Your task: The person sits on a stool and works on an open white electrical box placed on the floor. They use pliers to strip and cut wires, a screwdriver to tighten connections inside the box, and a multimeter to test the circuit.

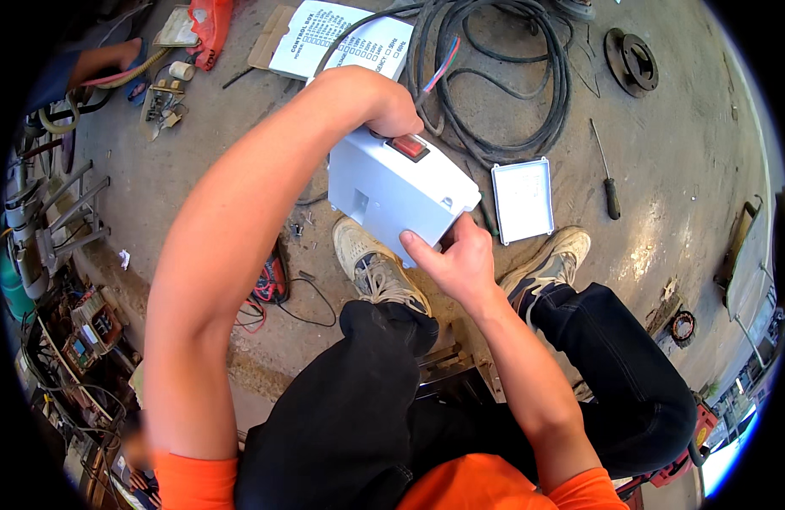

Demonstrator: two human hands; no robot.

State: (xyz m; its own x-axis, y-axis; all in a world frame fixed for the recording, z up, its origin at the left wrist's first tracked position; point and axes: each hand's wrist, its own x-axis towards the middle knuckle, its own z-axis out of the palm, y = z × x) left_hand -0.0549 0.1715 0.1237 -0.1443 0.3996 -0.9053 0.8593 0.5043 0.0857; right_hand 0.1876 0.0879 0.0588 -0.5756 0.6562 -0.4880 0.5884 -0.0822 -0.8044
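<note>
Between my hands, above my shoes, is a tilted white plastic electrical box (388,191) with a red rocker switch (409,147) on its upper side. My left hand (380,100) reaches over its far end, closed beside the switch; its fingertips are mostly hidden. At the near right corner my right hand (463,262) grips the box, thumb on the white face and fingers bent around the edge. A flat white lid (523,201) with a raised rim lies on the floor to the right. Just beyond the box rests a coil of black cable (497,153), its coloured wire ends (443,64) bare of the sheath.
A screwdriver (612,195) and a dark round flanged part (631,62) lie right. Beyond my left hand is a printed carton (337,38). A red-and-black meter (272,279) with leads lies by my left shoe (375,263). Another person's leg (108,61) shows far left.
</note>
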